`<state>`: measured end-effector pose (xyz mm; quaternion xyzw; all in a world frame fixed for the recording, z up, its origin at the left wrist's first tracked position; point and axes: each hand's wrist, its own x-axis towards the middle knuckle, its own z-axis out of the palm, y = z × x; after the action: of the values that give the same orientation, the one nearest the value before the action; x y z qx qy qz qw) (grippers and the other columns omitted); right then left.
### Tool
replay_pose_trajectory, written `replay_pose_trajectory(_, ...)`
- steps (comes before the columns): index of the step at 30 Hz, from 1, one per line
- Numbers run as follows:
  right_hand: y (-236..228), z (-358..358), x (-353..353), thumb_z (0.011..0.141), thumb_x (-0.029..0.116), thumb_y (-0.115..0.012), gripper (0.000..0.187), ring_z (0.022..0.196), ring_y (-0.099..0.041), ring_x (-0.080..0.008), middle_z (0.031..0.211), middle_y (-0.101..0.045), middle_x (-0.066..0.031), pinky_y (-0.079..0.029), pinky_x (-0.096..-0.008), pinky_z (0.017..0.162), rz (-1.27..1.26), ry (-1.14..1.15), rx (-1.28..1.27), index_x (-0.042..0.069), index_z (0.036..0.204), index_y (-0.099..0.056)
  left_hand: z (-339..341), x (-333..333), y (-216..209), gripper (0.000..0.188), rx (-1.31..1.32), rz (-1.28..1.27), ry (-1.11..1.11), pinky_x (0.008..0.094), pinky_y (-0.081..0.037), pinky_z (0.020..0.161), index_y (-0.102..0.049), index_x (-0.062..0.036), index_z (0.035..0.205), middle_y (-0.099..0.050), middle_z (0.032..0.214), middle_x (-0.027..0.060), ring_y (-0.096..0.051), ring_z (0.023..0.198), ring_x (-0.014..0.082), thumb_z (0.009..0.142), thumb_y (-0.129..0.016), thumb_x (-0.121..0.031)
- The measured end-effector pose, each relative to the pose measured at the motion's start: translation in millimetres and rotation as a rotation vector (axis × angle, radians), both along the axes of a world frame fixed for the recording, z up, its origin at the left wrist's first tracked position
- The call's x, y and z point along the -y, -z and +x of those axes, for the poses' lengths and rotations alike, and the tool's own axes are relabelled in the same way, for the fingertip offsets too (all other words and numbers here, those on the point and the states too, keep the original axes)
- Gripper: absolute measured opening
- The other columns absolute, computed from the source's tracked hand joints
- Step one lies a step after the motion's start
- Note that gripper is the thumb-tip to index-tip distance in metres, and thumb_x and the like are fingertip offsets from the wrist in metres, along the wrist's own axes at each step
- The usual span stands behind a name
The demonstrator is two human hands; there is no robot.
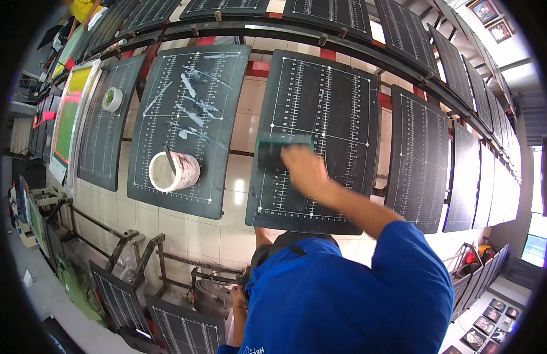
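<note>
My right hand (306, 170) is closed on a flat green scraper (297, 140), whose wide edge lies across the left half of a black printing board (346, 171) in front of me. White ruler-like scales and a white frame line mark this board. On the neighbouring board (158, 133) to the left are white-grey paste smears (189, 85). A white tub (188, 171) with stained sides stands there, a dark stick leaning in it. My left hand (238, 297) hangs low beside my body, its fingers too small to make out.
Further marked boards (418, 156) line both sides, and another row sits beyond a dark metal rail (273, 28). At the left are a small white cup (112, 99) with green contents and a framed screen (73, 121). A person in yellow (81, 10) stands at the far left.
</note>
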<state>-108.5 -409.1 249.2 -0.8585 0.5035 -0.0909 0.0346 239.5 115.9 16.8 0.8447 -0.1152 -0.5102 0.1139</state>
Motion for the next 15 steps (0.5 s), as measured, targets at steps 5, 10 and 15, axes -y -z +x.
replay_pose_trajectory(5, -51.6, -11.2, -27.3, 0.077, 0.013, -0.063, 0.031, 0.093, -0.067, -0.0322, 0.099, -0.066, -0.0139, -0.056, -0.0448, 0.077, 0.445, 0.008, 0.1, 0.005, 0.107, -0.069, -9.8, 40.6, -19.8, 0.019, 0.066, -0.059, -0.012, 0.0363, -0.047, 0.063, -0.062, -0.0014, 0.079, -0.062, 0.072, 0.0074, -0.056, 0.067, 0.0185, 0.085, -0.067, -0.019)
replay_pose_trajectory(10, -25.3, -54.3, 125.7, 0.064, 0.029, -0.075, 0.047, 0.093, -0.07, -0.0356, 0.099, -0.072, -0.0205, -0.054, -0.0431, 0.082, 0.73, 0.264, 0.246, 0.003, 0.102, -0.073, -10.9, 77.1, -68.6, 0.011, 0.04, -0.084, 0.02, 0.0317, -0.042, 0.058, -0.059, -0.006, 0.08, -0.056, 0.07, 0.0006, -0.05, 0.062, 0.0141, 0.086, -0.064, -0.014)
replay_pose_trajectory(15, -9.1, -128.9, 208.6, 0.059, 0.032, -0.08, 0.058, 0.093, -0.072, -0.0287, 0.102, -0.073, -0.0207, -0.054, -0.0374, 0.083, 0.747, 0.595, 0.446, -0.001, 0.107, -0.073, -11.5, 56.8, -83.4, 0.011, -0.006, -0.155, -0.074, 0.0306, -0.04, 0.058, -0.058, -0.0049, 0.081, -0.056, 0.071, 0.002, -0.049, 0.063, 0.013, 0.087, -0.063, -0.014)
